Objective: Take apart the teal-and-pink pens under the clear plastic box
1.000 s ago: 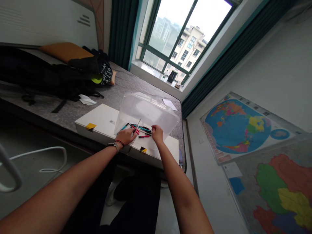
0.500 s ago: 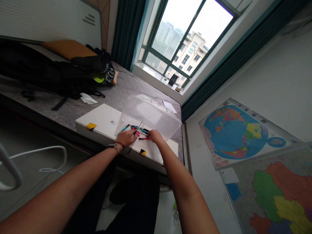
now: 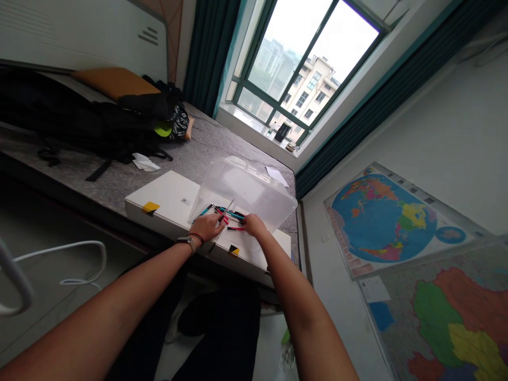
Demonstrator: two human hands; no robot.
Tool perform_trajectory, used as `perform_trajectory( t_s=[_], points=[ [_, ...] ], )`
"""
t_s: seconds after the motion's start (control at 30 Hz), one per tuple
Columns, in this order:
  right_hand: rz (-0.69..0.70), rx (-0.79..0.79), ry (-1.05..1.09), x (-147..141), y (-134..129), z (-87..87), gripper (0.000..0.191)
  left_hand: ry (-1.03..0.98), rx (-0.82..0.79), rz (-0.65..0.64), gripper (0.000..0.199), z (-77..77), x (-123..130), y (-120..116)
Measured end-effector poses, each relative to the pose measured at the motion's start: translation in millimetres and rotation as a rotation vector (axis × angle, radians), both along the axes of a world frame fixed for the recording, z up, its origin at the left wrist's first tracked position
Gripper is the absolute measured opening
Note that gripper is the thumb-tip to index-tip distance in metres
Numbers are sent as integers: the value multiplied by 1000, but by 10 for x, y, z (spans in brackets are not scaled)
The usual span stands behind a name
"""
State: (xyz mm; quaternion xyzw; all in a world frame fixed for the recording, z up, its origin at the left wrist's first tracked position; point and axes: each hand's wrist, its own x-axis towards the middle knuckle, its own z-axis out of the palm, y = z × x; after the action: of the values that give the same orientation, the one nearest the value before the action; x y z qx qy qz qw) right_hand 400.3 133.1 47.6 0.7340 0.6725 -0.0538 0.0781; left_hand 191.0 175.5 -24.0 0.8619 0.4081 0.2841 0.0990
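Note:
My left hand [image 3: 208, 227], with a watch and a red bracelet at the wrist, is closed on a slim pen [image 3: 227, 209] that points up and away. Several teal and dark pens [image 3: 234, 214] lie loosely together between my hands, and another teal pen [image 3: 206, 210] slants beside the left one. Close to my right hand [image 3: 254, 226] is a red pen with a black end [image 3: 236, 228]. The right fingers are bent together at the ends of the pile; what they pinch is hidden. Behind them leans a clear plastic box [image 3: 254, 188], tilted on its side.
Two white cartons [image 3: 159, 193] with yellow-black tabs form the surface under the pens, on a grey bed-like top [image 3: 198, 143]. Black bags [image 3: 91, 121] and a crumpled tissue [image 3: 145, 162] lie left. A white cable [image 3: 63, 245] loops at lower left; maps [image 3: 389, 217] hang right.
The whole view has shifted very slightly. Both hands stay at the pens in nearly the same pose, the left still gripping the slim pen.

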Motion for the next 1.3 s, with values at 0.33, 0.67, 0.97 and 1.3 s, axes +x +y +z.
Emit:
perform_trajectory(
  t_s=[0.33, 0.67, 0.97, 1.3],
  points=[
    [-266, 322, 625, -86, 19, -99, 20, -16, 20, -11, 33, -16, 3, 12],
    [-44, 442, 1250, -561, -58, -130, 21, -4, -15, -12, 33, -51, 7, 32],
    [-82, 493, 1040, -650, 47, -113, 17, -17, -53, -37, 31, -31, -2, 28],
    [-216, 522, 1010, -492, 85, -69, 17, -121, 65, -156, 36, -30, -35, 15]
  ],
)
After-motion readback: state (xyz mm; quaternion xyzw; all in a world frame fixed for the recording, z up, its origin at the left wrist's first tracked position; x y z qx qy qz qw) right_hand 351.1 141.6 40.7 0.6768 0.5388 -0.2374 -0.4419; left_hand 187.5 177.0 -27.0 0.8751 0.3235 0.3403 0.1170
